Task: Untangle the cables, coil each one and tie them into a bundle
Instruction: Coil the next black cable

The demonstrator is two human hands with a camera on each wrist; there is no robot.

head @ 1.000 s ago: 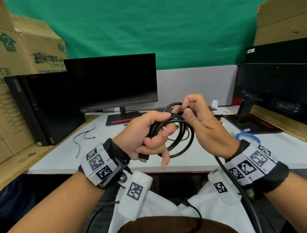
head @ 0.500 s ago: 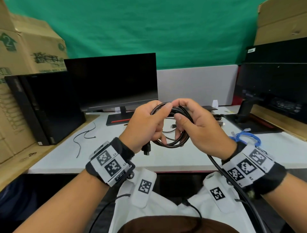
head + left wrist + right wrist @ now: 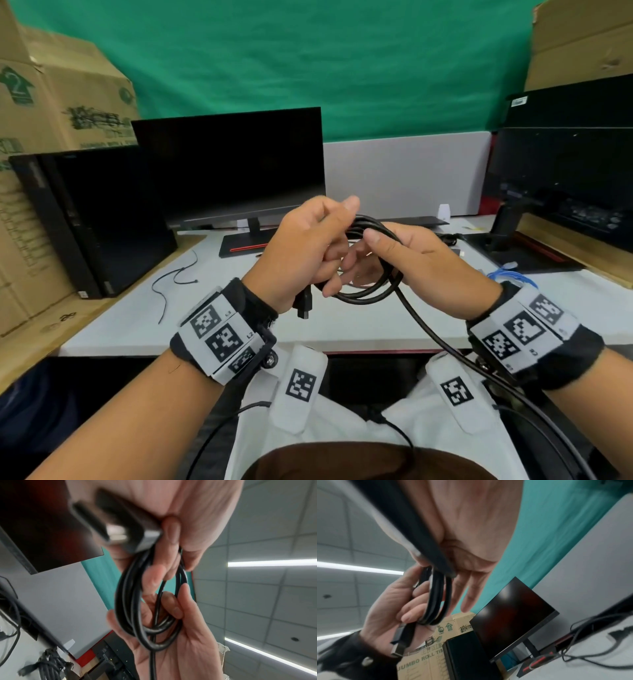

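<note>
A black cable (image 3: 368,295) is wound into a small coil held between both hands above the desk's front edge. My left hand (image 3: 308,246) grips the coil's left side from above, fingers curled round the strands (image 3: 130,601). The cable's plug (image 3: 303,305) hangs under that hand and shows blurred in the left wrist view (image 3: 120,524). My right hand (image 3: 411,260) holds the coil's right side, thumb on top and fingers beneath. The loose tail (image 3: 445,346) runs down to the lower right, past my right wrist. In the right wrist view the coil (image 3: 436,599) hangs from the left hand (image 3: 388,608).
A blue cable (image 3: 510,275) lies on the white desk (image 3: 342,329) at the right, and a thin black wire (image 3: 174,277) at the left. Monitors (image 3: 233,164) (image 3: 561,185), a black tower (image 3: 92,219), cardboard boxes (image 3: 61,102) and more cables (image 3: 445,236) line the back.
The right hand has dropped from pinching the loop's top to holding the coil's right side. The left hand has turned over on top, and the coil has tipped flatter.
</note>
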